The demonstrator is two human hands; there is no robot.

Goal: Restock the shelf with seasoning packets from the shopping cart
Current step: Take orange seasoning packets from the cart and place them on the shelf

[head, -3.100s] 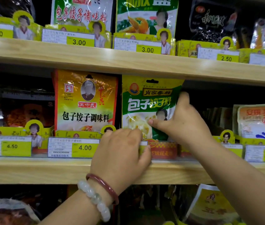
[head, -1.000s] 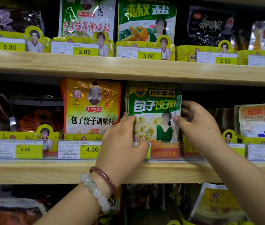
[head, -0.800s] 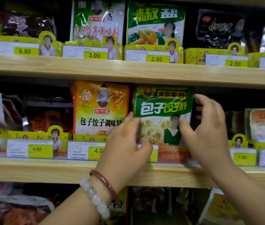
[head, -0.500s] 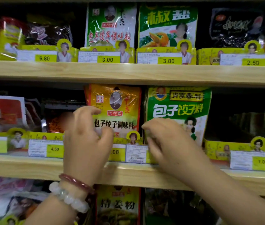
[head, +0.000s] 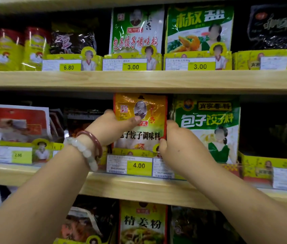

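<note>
Two bare arms reach up to the middle shelf (head: 139, 187). The left hand (head: 111, 127), with a red bangle (head: 93, 143) and a pale bead bracelet (head: 84, 152) on its wrist, grips the left edge of an orange seasoning packet (head: 144, 138), thumb across its front. The right hand (head: 179, 143) curls its fingers round the packet's right edge. The packet stands upright behind a 4.00 price tag (head: 139, 165), just beside a green packet (head: 207, 124). Above, the upper shelf (head: 139, 80) carries more packets.
</note>
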